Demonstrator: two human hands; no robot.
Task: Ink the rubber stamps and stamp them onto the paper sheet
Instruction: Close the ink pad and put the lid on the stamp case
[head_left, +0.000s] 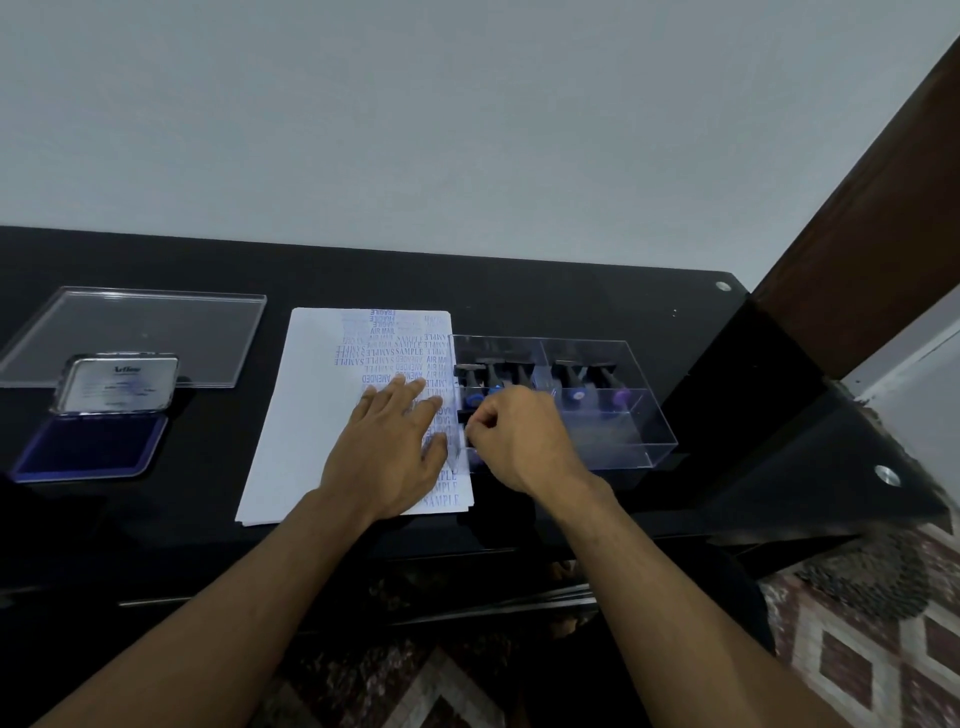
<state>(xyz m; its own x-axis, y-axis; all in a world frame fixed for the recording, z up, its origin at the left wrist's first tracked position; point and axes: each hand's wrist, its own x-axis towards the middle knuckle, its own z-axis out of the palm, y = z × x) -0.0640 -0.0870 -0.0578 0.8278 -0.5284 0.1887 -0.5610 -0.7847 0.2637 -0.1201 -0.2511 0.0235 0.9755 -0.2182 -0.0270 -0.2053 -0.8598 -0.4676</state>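
**Inspector:** Head view, legible markings first. Your paper sheet (311, 415) carries blue impressions reading SAMPLE, AIR MAIL, AMENDED and FRAGILE down its right half. The open ink pad (91, 447) at far left shows "Artline" inside its raised lid.

**Operator:** And my hands?

**Inspector:** Your left hand (395, 447) lies flat on the sheet, fingers straight and spread. Your right hand (519, 441) is at the clear stamp box (623, 415), fingers curled and pinched; what they pinch I cannot tell. Rubber stamps (498, 376) stand in that box, just beside the sheet.

**Operator:** Surroundings?

**Inspector:** Black glossy tabletop (545, 296), a clear lid (145, 332) behind the pad, pale wall beyond, patterned floor (857, 649) below.
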